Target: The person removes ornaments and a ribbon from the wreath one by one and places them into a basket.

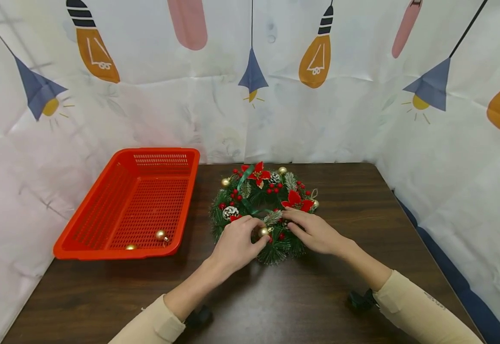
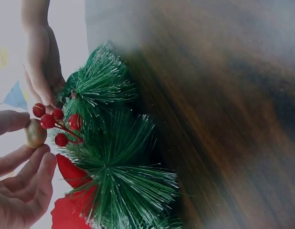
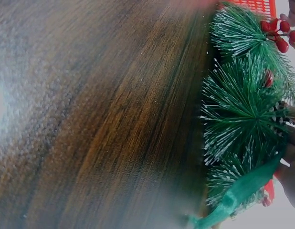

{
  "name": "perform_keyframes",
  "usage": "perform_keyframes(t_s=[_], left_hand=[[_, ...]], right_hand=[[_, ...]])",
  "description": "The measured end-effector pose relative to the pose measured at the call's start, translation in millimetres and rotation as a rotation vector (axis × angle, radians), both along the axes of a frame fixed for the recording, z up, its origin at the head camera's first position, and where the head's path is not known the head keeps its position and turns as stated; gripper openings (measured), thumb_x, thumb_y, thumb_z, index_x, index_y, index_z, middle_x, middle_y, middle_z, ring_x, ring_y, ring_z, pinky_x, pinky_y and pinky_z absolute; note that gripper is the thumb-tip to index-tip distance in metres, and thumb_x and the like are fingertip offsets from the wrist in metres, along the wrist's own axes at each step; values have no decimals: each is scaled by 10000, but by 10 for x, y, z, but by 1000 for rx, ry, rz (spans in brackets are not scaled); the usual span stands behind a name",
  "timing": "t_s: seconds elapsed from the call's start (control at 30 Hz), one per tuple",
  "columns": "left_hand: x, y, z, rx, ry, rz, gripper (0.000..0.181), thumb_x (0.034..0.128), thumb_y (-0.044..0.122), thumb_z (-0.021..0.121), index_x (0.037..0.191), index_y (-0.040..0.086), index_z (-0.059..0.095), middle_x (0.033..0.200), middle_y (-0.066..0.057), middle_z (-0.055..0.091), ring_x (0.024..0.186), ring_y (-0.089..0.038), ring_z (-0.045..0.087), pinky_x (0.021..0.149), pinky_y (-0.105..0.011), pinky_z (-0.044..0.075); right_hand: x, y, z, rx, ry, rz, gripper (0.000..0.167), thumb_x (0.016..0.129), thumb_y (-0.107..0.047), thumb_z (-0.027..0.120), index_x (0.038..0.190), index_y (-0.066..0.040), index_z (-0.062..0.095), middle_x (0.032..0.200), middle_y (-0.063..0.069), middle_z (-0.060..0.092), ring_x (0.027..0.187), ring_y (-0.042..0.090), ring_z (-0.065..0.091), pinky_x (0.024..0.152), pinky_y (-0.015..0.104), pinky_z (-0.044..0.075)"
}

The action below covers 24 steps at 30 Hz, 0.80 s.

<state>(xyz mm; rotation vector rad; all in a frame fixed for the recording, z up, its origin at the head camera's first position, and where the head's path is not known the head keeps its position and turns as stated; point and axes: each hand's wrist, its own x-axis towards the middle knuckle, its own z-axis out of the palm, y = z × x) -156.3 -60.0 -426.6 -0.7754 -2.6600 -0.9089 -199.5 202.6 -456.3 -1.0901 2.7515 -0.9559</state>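
Two hands are at the wreath point(image 1: 275, 251), which lies on the brown table point(image 1: 275, 296). L hand point(image 1: 238, 242), at abt 7 o'clock of it, pinches a gold ball point(image 1: 264, 232) btwn thumb & fingers; that ball's at the 6 o'clock side, just beside some red berries point(image 2: 47, 120) per the L wrist view. R hand point(image 1: 316, 232), approx. 4 o'clock: fingers nearly straight, resting on the wreath, no clear grip.

Step in hand, IMO: fixing that ball on, w/ R hand prob. steadying. Can't tell if it's fastened yet. Next move seems to call for securing it firmly, then easing the fingers off w/o a tug; wreath looks springy, so the ball could slip.

Other gold balls point(image 1: 225, 182) sit on the wreath at approx. 10, 1 & 3 o'clock; red flowers point(image 1: 258, 175) at 12 & 2:30, a third partly hidden by L hand. Further out, 9 o'clock: red basket point(image 1: 188, 196), w/ two loose gold balls point(image 1: 160, 235) at its 5 & 6. Past 12: white cloth point(image 1: 168, 110) w/ lamp prints.
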Motion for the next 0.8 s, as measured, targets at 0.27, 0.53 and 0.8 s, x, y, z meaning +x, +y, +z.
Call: perform_keyframes(t_s=[0.27,0.53,0.8], left_hand=[[19,30,8,-125,172,-109,166,863,231,831,973,120,774,890,28,689,767,-148,630,689,-330,537],[69,114,78,-277,302,-171,114,879,193,781,978,139,765,875,18,595,769,-158,565,639,-291,504],[83,194,118,-443,356,-201,109,907,223,717,997,182,765,941,14,628,866,-166,603,708,-309,454]], right_hand=[[5,-8,-5,3,2,-10,415,1105,-248,503,1468,-55,562,1546,172,469,1448,296,415,1120,531,380],[14,-15,-27,10,0,-18,424,1103,-257,508,1481,-71,552,1542,156,479,1445,306,419,1118,542,379],[-5,7,-42,-11,21,-9,412,1097,-254,522,1467,-78,569,1528,167,494,1434,307,435,1108,543,390]])
